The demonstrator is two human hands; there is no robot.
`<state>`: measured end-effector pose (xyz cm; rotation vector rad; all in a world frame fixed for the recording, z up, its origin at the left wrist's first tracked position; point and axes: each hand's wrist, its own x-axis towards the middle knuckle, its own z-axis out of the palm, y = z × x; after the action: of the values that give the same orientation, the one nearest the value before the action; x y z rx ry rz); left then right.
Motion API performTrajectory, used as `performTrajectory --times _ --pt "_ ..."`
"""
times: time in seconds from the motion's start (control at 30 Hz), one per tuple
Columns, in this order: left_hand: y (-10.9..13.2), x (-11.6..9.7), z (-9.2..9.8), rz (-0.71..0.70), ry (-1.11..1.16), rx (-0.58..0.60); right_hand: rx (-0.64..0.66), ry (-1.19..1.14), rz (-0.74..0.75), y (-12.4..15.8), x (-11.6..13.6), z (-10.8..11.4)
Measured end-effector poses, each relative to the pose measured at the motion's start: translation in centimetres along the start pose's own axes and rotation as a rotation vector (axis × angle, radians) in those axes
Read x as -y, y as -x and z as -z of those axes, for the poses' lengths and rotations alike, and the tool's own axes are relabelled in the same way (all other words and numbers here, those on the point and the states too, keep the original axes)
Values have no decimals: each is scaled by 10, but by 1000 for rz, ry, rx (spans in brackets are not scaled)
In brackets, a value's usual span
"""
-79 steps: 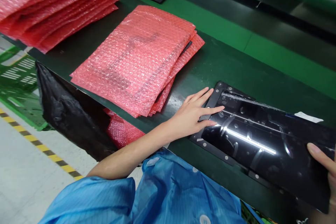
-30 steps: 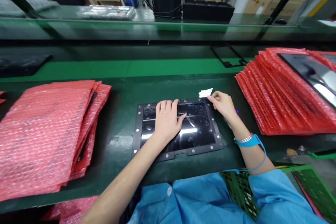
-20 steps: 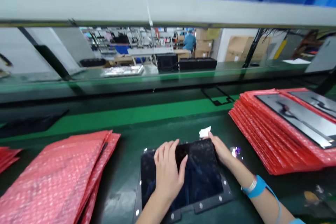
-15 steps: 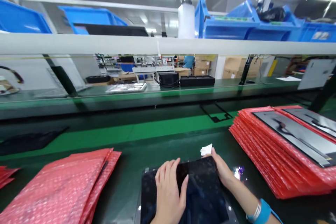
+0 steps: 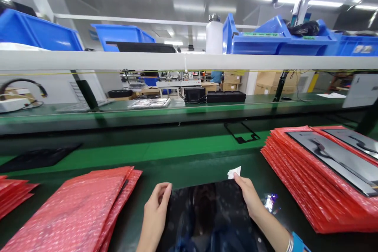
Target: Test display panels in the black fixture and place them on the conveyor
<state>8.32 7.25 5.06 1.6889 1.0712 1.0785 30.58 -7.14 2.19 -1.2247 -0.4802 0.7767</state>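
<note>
Left hand [image 5: 155, 214] shifted to panel [image 5: 210, 217] corner, fingers curled, grip unclear; right hand [image 5: 250, 197] pinching white tag [image 5: 234, 172].

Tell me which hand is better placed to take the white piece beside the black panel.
Probably the right hand: it is at the white piece, by the far right corner of the black panel. The left hand is at the far left corner.

Left hand [image 5: 156, 210] curled, right hand [image 5: 248, 195] pinching, right forearm [image 5: 271, 225] slanting inward
</note>
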Motion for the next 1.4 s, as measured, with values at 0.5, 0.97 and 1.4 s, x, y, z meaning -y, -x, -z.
performTrajectory --times 0.5,0.97,1.4 --pt "-1 -14 11 441 607 -174 402 213 -159 18 33 25" --pt "24 -8 -11 443 696 170 -5 147 -114 14 14 52" --pt "18 0 -1 382 842 398 76 199 -167 -46 41 5"
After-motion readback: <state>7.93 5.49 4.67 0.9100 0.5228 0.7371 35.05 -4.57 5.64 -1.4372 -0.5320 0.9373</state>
